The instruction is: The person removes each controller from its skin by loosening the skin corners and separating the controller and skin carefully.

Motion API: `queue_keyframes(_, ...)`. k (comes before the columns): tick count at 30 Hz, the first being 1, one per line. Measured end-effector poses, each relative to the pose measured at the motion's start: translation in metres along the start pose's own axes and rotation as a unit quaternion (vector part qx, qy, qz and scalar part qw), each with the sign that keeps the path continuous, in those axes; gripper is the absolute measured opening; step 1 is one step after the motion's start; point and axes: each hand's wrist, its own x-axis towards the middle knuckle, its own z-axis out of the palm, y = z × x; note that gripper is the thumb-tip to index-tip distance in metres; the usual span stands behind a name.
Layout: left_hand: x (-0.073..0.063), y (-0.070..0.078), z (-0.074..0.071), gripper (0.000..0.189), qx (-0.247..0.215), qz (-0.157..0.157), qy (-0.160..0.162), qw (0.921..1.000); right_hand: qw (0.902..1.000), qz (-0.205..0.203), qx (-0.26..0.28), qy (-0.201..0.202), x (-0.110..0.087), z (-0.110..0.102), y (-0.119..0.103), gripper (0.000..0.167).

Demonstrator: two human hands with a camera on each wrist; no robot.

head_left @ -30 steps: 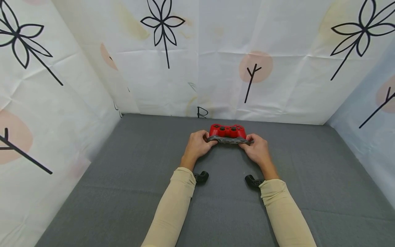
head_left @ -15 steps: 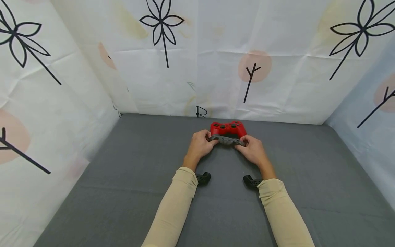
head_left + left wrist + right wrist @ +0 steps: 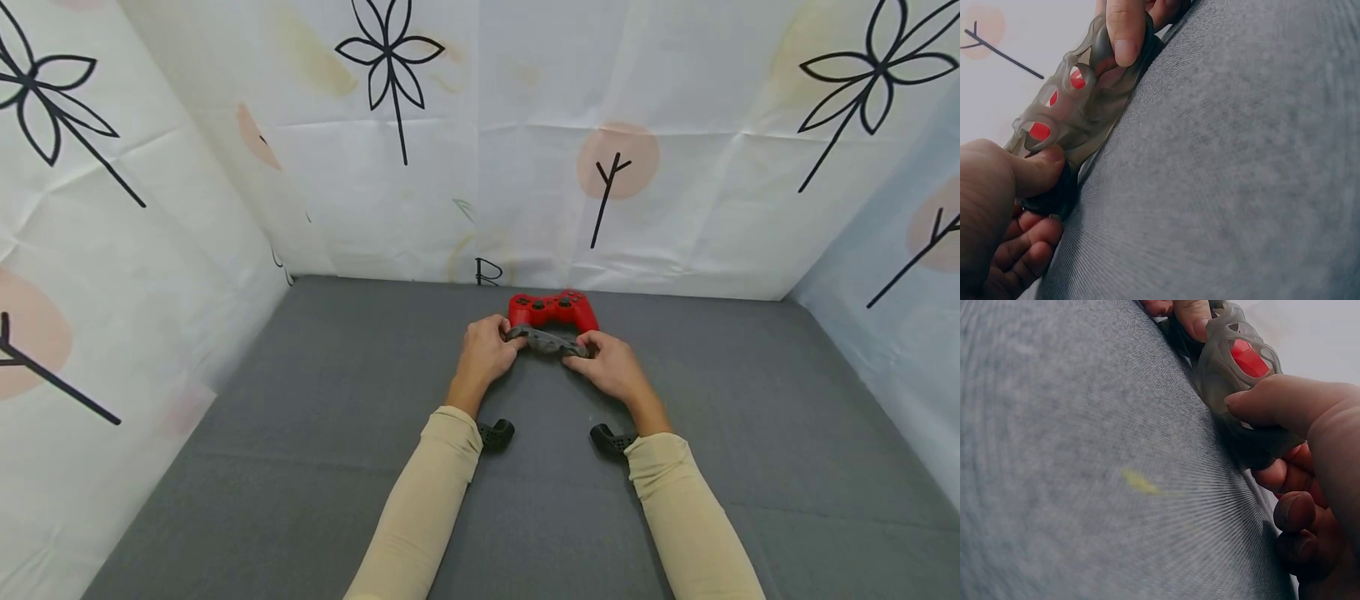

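A red game controller (image 3: pixel 552 308) lies towards the back of the grey cloth surface. Just in front of it, both hands hold a translucent grey silicone controller cover (image 3: pixel 547 341) with round holes. My left hand (image 3: pixel 482 357) pinches its left end. At the other end, the thumb and fingers of my right hand (image 3: pixel 612 368) grip the soft edge. Red shows through the holes of the cover (image 3: pixel 1063 107) in the left wrist view. In the right wrist view the cover (image 3: pixel 1215 394) bends under the thumb. Whether the cover touches the controller cannot be told.
Grey cloth (image 3: pixel 352 367) covers the work surface. White printed sheets (image 3: pixel 525 192) rise behind it and along both sides. A black wrist mount sits on each forearm, the left mount (image 3: pixel 497 435) and the right mount (image 3: pixel 609 439), below the hands.
The right hand has moved left towards the left hand, so the cover spans less width and its right end dips. The controller's right side sits slightly farther back.
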Motion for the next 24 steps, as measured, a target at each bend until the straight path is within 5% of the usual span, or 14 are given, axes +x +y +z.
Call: queue_keyframes(24,0.0020,-0.0022,-0.0021,0.014,-0.003,-0.007,-0.010,0.9999,0.9999,-0.001,0.007,-0.007,-0.0007,-0.0007,-0.0019,0.032)
